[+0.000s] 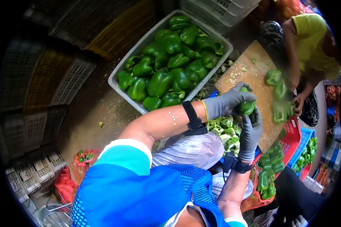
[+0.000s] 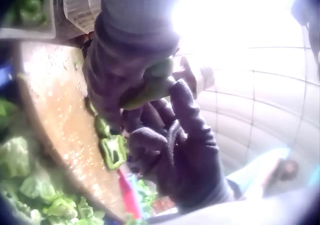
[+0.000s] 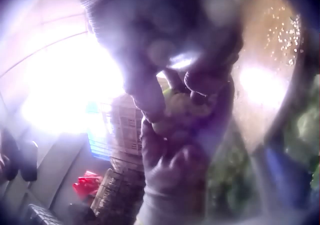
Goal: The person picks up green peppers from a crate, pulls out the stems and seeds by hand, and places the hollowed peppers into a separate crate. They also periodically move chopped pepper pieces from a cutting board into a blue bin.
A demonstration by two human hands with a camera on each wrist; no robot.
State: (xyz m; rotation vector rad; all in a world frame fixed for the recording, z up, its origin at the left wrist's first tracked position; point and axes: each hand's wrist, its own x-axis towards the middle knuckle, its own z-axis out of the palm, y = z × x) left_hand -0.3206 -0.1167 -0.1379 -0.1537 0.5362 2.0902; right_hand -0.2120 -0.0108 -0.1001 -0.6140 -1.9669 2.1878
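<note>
A green pepper (image 1: 247,107) is between the two grey-gloved hands, above the board's near edge. My left hand (image 1: 228,103) grips it from the upper left, fingers curled round it. From below, my right hand (image 1: 251,133) holds its lower right side, with thumb and fingers bent. In the left wrist view, the left hand (image 2: 132,55) partly covers the pepper (image 2: 150,87), and the right hand (image 2: 182,160) reaches up beneath it. In the right wrist view, the right hand (image 3: 170,40) is blurred, and pale green pepper flesh (image 3: 187,105) shows between the fingers.
A grey crate (image 1: 122,89) of whole green peppers stands at upper left. Seeds and cut peppers lie on a wooden board (image 1: 262,132). Pepper scraps (image 1: 227,132) lie below the hands. A person in a yellow shirt (image 1: 310,39) handles cut peppers across the board.
</note>
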